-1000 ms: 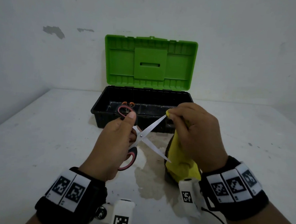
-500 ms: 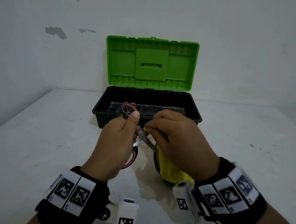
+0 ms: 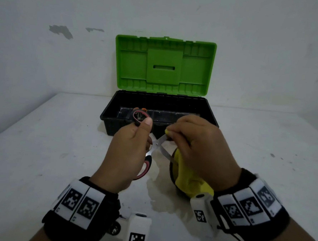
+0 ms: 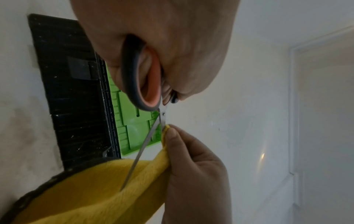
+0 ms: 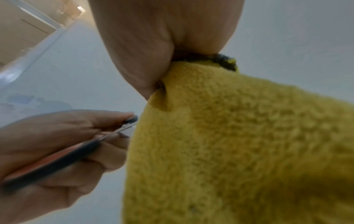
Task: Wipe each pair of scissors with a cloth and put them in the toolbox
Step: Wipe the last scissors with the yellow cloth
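Observation:
My left hand (image 3: 128,152) grips the black-and-red handles of a pair of scissors (image 3: 157,145), whose blades stand spread apart above the table. My right hand (image 3: 195,150) pinches a yellow cloth (image 3: 189,182) round the upper blade, close to the pivot. In the left wrist view the scissors (image 4: 151,133) show the free blade lying over the cloth (image 4: 99,191), while the right hand (image 4: 193,166) pinches the other blade. The right wrist view is mostly filled by the cloth (image 5: 239,144), with the left hand (image 5: 57,151) holding the scissors (image 5: 63,156). The toolbox (image 3: 108,115) stands behind with its lid up.
The green lid (image 3: 164,64) leans back towards the white wall. Inside the toolbox, orange handles (image 3: 141,109) of another tool peek out behind my left thumb. A damp stain (image 3: 161,195) marks the white table (image 3: 41,150) under my hands.
My right hand slid the cloth down the upper blade from its tip towards the pivot, then back out a little. The left hand kept the scissors nearly still.

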Demonstrator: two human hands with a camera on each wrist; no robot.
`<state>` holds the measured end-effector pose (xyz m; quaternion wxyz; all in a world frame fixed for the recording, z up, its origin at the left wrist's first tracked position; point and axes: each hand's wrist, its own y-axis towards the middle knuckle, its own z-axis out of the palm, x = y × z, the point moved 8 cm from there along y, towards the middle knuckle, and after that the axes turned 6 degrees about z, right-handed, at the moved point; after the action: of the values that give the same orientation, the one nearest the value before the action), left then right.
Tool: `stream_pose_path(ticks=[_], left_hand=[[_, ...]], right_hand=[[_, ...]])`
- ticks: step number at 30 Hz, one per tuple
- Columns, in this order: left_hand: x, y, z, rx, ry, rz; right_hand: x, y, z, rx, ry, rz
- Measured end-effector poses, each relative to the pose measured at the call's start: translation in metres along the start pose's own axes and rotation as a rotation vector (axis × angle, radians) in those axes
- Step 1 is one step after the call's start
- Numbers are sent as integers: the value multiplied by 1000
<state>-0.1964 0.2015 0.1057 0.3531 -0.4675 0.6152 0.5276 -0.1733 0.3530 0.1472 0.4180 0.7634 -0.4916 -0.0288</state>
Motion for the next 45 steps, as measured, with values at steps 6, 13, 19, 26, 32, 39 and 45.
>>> stream_pose_path(ticks=[6, 13, 19, 26, 32, 39, 45], left_hand=[[1, 1, 4, -19, -10, -10], [4, -4, 3, 0, -67, -75], [12, -4, 4, -14, -73, -155], [25, -3, 1, -41, -194, -345], [20, -6, 6, -4, -217, -366], [13, -7, 2, -36, -175, -309], [12, -8, 5, -8, -136, -291]], right_hand=[[6, -3, 3, -43, -13, 23], [8, -9, 0, -59, -4, -43], [-32, 5, -10, -81, -62, 58], [-22, 1, -33, -186, 88, 107], [16, -11, 2, 43, 75, -132], [-5, -9, -2, -58, 115, -47], [1, -18, 0, -17, 129, -62]])
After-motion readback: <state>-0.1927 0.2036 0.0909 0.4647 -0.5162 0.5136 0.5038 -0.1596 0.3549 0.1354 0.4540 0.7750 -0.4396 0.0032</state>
